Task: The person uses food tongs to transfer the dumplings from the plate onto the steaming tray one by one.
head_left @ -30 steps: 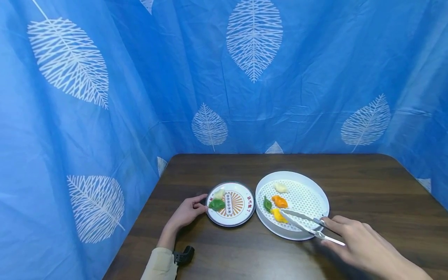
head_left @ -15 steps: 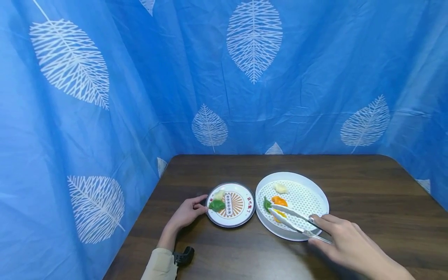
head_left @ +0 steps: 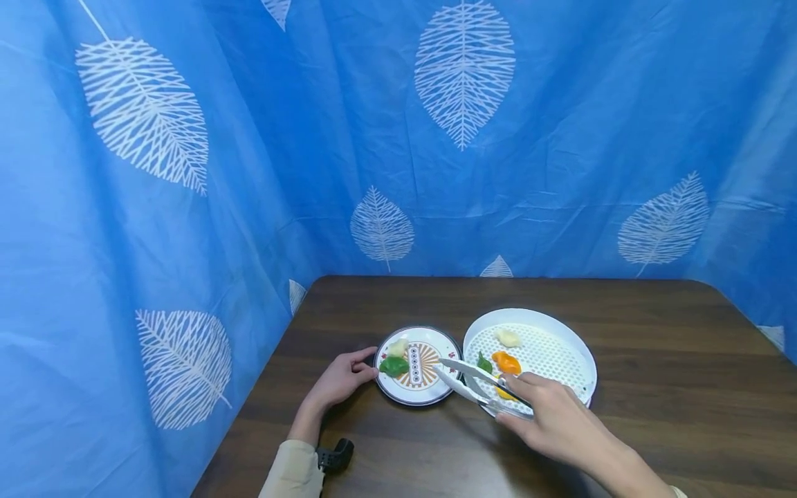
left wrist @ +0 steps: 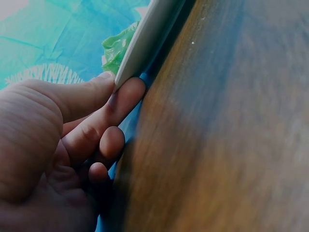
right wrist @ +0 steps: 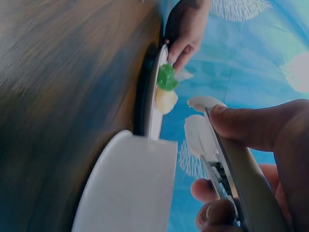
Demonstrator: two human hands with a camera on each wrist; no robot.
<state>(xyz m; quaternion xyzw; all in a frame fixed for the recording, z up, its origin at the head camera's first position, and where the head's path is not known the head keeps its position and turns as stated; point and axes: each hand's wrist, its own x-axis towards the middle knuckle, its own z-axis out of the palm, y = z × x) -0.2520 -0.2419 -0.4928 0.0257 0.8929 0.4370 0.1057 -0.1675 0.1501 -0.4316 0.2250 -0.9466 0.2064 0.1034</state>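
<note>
My left hand point(head_left: 344, 377) pinches the left rim of a round white plate point(head_left: 416, 399) with a printed sunburst. In the left wrist view the thumb lies above the rim and a finger beneath it. On the plate sit a glossy green piece point(head_left: 394, 366) and a pale, dumpling-like piece point(head_left: 398, 348). My right hand point(head_left: 551, 418) grips metal tongs point(head_left: 476, 373), whose parted tips hang over the plate's right part with nothing visible between them. Behind the tongs, a white perforated round tray point(head_left: 560, 346) holds pale point(head_left: 507, 337), orange point(head_left: 506, 362), green point(head_left: 483, 362) and partly hidden yellow point(head_left: 503, 392) pieces.
Plate and tray stand side by side on a dark wooden table point(head_left: 654, 360). A blue curtain point(head_left: 311, 138) with white leaf prints surrounds the back and sides. A black strap device point(head_left: 336, 455) sits at the left wrist.
The right hand has carried the tongs leftward, from over the yellow and green pieces in the tray to over the plate. The left hand keeps its hold; the view has shifted slightly.
</note>
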